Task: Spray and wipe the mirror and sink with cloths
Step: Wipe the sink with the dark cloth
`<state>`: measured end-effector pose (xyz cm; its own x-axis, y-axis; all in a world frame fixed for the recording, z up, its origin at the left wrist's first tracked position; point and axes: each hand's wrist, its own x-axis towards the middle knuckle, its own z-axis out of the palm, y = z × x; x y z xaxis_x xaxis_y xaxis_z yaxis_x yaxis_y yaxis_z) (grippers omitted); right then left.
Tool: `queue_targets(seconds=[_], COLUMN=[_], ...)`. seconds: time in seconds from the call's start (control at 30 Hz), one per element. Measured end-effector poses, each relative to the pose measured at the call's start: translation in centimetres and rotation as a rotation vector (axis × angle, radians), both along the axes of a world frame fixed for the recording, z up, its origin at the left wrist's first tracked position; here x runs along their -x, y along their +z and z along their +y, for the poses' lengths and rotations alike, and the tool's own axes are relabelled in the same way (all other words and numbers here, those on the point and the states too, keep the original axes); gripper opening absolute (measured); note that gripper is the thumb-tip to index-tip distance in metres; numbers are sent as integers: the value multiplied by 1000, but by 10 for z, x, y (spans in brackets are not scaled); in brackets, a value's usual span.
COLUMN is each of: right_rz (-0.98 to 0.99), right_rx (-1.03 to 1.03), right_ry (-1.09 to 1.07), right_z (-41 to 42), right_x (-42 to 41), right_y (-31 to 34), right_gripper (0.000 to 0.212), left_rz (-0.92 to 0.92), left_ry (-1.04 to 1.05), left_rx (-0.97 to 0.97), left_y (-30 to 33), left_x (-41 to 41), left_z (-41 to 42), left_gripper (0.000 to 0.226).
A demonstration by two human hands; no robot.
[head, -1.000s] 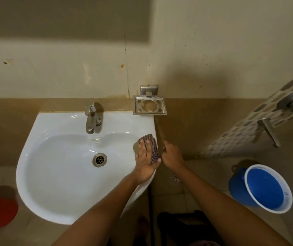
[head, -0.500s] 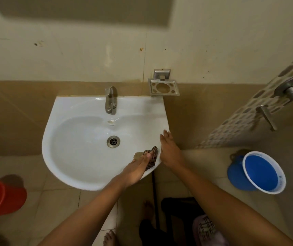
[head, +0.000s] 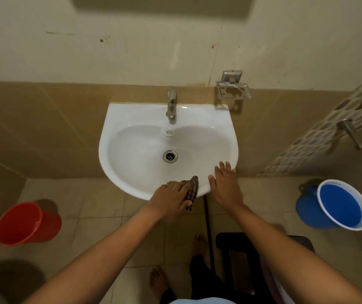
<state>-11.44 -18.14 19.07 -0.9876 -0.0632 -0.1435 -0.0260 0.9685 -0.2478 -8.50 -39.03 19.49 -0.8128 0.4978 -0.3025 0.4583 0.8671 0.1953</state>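
Observation:
A white wall-mounted sink (head: 131, 119) fills the middle of the head view, with a metal tap (head: 171, 106) at its back and a drain (head: 170, 156) in the bowl. My left hand (head: 171, 197) presses a dark checked cloth (head: 192, 188) flat against the sink's front rim, fingers stretched over it. My right hand (head: 225, 183) rests with spread fingers on the front right rim, just right of the cloth. The lower edge of the mirror (head: 162, 5) shows blurred at the top.
A metal soap holder (head: 232, 89) hangs on the wall right of the tap. A red bucket (head: 25, 224) stands on the floor at left, a blue bucket (head: 342, 207) at right. A door handle (head: 351, 132) sticks out at far right. My bare feet (head: 199, 244) stand below the sink.
My left hand has slid the cloth from the sink's right side down along the rim to the front. My right hand followed along the rim. The camera view pulled back and shifted.

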Motion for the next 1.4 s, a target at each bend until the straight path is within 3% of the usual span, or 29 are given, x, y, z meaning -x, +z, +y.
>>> queue_targets(seconds=[0.2, 0.5, 0.63, 0.77, 0.87, 1.07, 1.2, 1.4], right_rz=[54, 109, 82, 120, 154, 159, 145, 108], right_rx=[73, -16, 13, 59, 70, 30, 28, 28], right_ry=[-35, 25, -36, -53, -58, -61, -60, -69], right_z=[-9, -8, -7, -6, -8, -8, -9, -13], right_x=[-11, -12, -10, -11, -11, -10, -11, -13], right_y=[-1, -3, -10, -14, -16, -18, -14, -5], right_gripper=[46, 32, 37, 42, 43, 62, 62, 63], left_rz=[84, 76, 63, -21, -42, 35, 46, -4], left_ry=[-45, -12, -22, -29, -82, -130, -139, -98], left_rx=[78, 42, 97, 226, 441, 724, 789, 704], left_y=[6, 10, 11, 21, 23, 10, 7, 5], left_x=[-10, 23, 48, 80, 107, 145, 149, 127], left_z=[-79, -161, -184, -192, -188, -179, -176, -175], left_gripper=[82, 57, 57, 54, 58, 65, 65, 65])
